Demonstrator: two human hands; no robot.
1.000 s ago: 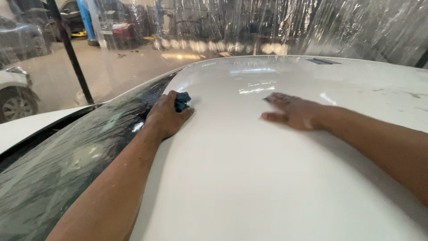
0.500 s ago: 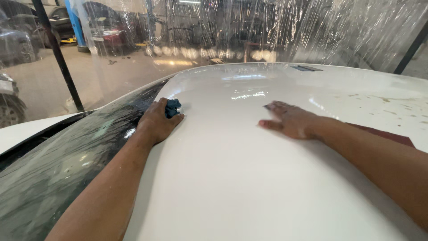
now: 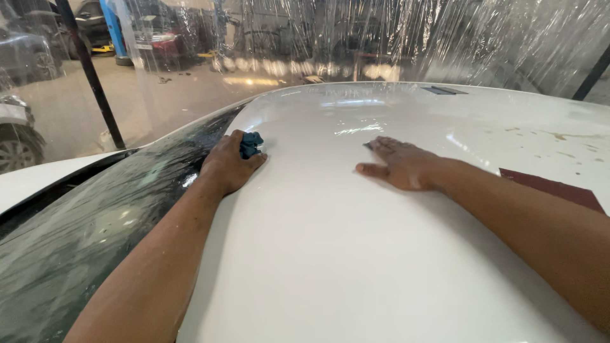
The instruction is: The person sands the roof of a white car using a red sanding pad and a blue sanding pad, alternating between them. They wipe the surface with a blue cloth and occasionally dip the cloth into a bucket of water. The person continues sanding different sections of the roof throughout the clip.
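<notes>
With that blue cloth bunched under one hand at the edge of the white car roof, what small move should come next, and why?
Probably a short wipe inward, toward the middle of the roof. The left hand presses the blue cloth right at the roof's edge beside the dark windshield, while the right hand lies flat as a brace, so the open panel between them looks like the nearest stretch.

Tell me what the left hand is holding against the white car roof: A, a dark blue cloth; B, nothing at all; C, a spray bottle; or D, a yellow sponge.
A: the left hand presses a bunched dark blue cloth on the edge of the white car roof beside the windshield, while the right hand lies flat on the roof.
</notes>
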